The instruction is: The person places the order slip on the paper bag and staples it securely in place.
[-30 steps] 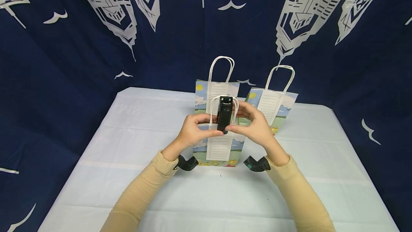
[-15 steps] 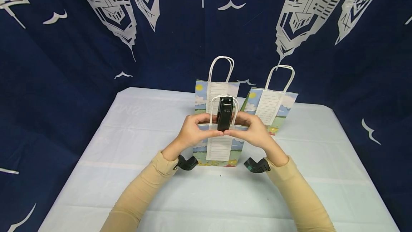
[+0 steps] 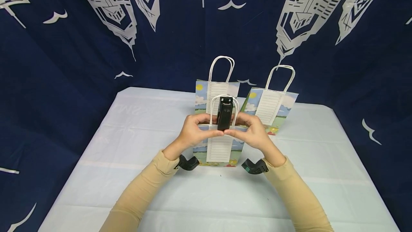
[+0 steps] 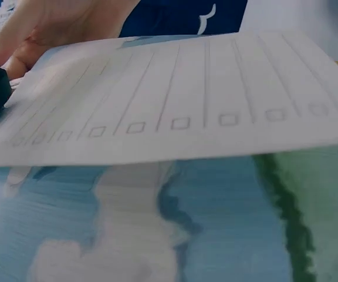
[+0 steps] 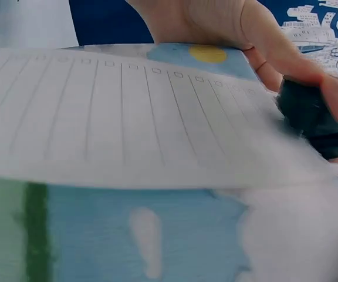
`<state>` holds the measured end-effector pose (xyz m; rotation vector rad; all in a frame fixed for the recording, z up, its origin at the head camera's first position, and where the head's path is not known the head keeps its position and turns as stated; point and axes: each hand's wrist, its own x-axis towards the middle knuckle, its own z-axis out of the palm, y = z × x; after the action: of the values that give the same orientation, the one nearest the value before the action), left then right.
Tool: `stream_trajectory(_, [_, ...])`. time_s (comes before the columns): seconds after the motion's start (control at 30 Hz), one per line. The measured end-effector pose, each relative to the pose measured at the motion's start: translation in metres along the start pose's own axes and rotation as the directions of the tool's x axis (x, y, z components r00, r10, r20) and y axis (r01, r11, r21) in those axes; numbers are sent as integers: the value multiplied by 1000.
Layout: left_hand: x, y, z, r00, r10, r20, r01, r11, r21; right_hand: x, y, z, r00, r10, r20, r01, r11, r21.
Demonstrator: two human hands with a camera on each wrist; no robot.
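A small paper gift bag (image 3: pixel 201 149) with a landscape print stands at the front, its white handle looped above. A lined white paper slip (image 3: pixel 219 149) lies down its front face. Over the bag's top edge stands a black stapler (image 3: pixel 224 114), seen end-on. My left hand (image 3: pixel 193 128) and right hand (image 3: pixel 252 130) grip it from both sides, thumbs in front at its lower end, fingers behind. In the right wrist view a thumb presses on the stapler (image 5: pixel 307 111). The slip (image 4: pixel 175 100) fills much of the left wrist view, standing out from the bag face.
Two more printed bags with lined slips stand behind: one rear bag (image 3: pixel 200 99) straight back, another bag (image 3: pixel 283 108) back right, leaning. All rest on a white-covered table (image 3: pixel 154 117). A dark blue curtain (image 3: pixel 180 46) hangs behind.
The right hand has come down and slightly inward along the stapler, so its thumb now meets the left thumb at the lower end. The left hand and the bags stay nearly where they were.
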<state>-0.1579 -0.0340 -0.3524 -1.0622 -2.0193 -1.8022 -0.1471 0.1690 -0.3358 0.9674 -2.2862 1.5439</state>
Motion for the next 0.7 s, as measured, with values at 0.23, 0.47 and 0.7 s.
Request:
stream_trajectory(0.23, [-1,-5,1,1000,-1,-21,0,999,-37,-1,9,2,1000,9,-18,-8,1000,29])
stream_trajectory(0.47, [-4,-28,1,1000,-18,5,18,998,-58,-5,32,-2,998,63,31,-66,995,77])
stream_trajectory(0.7, [-6,-33,1,999,-30,12,31,997,-73,-8,32,-5,994,92,57,-98,989,109])
